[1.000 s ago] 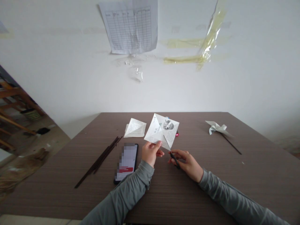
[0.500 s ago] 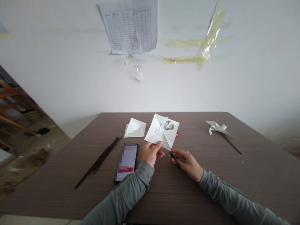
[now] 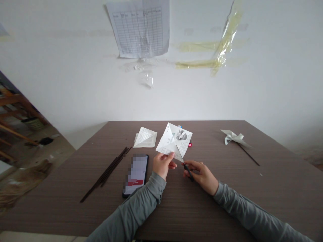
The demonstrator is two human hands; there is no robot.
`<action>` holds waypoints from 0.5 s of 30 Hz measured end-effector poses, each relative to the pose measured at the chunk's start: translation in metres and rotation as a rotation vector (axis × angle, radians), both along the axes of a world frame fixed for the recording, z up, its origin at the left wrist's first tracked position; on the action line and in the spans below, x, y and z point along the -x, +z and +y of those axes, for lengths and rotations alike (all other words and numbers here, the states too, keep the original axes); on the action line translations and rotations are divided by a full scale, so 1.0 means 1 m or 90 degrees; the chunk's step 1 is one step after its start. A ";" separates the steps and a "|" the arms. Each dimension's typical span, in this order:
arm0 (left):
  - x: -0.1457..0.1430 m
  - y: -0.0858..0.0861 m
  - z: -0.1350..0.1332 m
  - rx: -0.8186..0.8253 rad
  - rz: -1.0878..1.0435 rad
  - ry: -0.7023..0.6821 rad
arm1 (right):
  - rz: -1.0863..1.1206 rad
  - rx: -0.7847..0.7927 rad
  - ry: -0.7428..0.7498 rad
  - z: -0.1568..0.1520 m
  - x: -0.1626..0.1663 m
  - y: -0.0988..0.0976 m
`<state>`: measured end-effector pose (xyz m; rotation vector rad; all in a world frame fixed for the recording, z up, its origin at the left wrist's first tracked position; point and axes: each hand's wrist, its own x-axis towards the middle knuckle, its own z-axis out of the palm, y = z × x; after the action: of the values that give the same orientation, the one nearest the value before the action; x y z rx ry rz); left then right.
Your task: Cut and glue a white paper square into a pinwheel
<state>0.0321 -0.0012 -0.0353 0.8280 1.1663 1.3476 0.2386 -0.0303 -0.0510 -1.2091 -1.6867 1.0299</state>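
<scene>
My left hand [image 3: 162,164] pinches the lower edge of a square printed paper [image 3: 174,140] and holds it up above the table, tilted like a diamond. My right hand [image 3: 202,174] is closed around small black-handled scissors [image 3: 186,165]. Their blades reach up into the paper's lower corner along a crease. Both sleeves are grey-green.
A brown wooden table [image 3: 176,208] stands against a white wall. On it lie a phone [image 3: 136,174], several thin dark sticks [image 3: 107,173], a folded printed paper [image 3: 145,137], a small red item [image 3: 190,144] and a paper pinwheel on a stick [image 3: 236,138]. A printed chart [image 3: 141,28] hangs on the wall.
The paper has tilted slightly and the scissors sit a little lower at its bottom corner. Both hands have stayed nearly in place.
</scene>
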 end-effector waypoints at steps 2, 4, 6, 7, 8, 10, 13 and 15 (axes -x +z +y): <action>0.000 0.002 -0.001 0.005 -0.001 0.001 | 0.005 0.008 -0.009 -0.001 0.002 0.001; 0.000 0.003 -0.001 0.011 0.003 0.002 | 0.007 0.015 -0.013 -0.001 0.004 0.002; -0.001 0.005 -0.002 0.014 0.006 0.003 | 0.009 0.016 -0.015 -0.002 0.005 0.004; -0.001 0.005 -0.002 0.015 0.005 0.003 | 0.010 0.016 -0.016 -0.002 0.005 0.005; -0.001 0.005 -0.002 0.015 0.003 0.003 | 0.011 0.017 -0.016 -0.002 0.004 0.006; -0.001 0.005 -0.002 0.013 0.001 0.006 | 0.016 0.023 -0.013 -0.002 0.003 0.005; 0.000 0.004 0.000 -0.001 0.002 0.030 | 0.030 0.035 0.011 -0.002 0.002 -0.004; 0.001 0.004 0.001 -0.009 -0.001 0.052 | 0.037 0.016 0.010 0.000 0.002 -0.014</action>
<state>0.0307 -0.0003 -0.0308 0.7966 1.2014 1.4248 0.2365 -0.0307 -0.0647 -1.1733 -1.6451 1.0888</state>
